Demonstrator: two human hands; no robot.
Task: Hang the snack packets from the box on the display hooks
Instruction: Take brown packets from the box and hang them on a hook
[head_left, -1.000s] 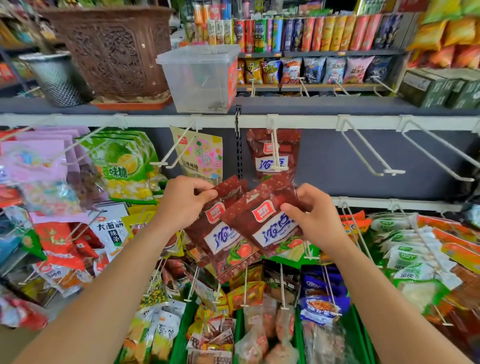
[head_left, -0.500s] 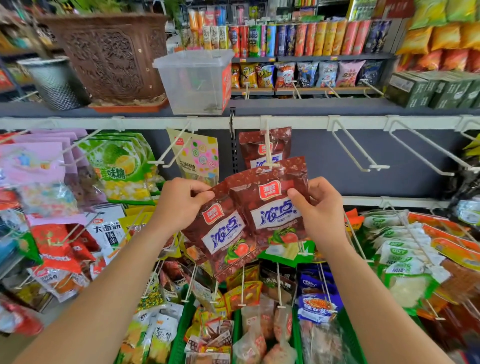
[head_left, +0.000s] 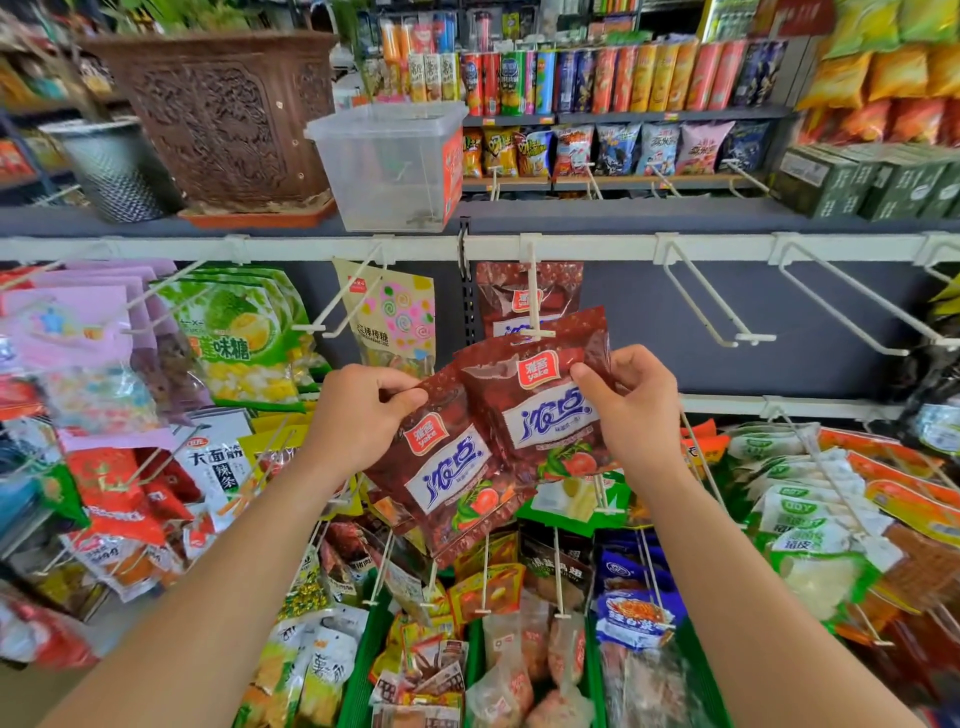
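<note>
The right hand (head_left: 631, 410) pinches the right edge of a snack packet (head_left: 540, 410), held upright with its top edge at the front tip of the display hook (head_left: 532, 291), which juts from the rail (head_left: 597, 248) towards the person; this hand is nearer the tip. The left hand (head_left: 363, 415) grips a second packet (head_left: 447, 478) by its top corner, lower and tilted. A hung packet (head_left: 501, 296) sits back near the rail, so room looks ample

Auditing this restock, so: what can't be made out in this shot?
Head view:
- Whether the packet in the right hand is on the white hook: they overlap at its tip.
- Lower part of the hung packet: hidden behind that packet.
- How many packets the left hand holds: they overlap.
- The clear box's contents: walls cloudy.
</note>
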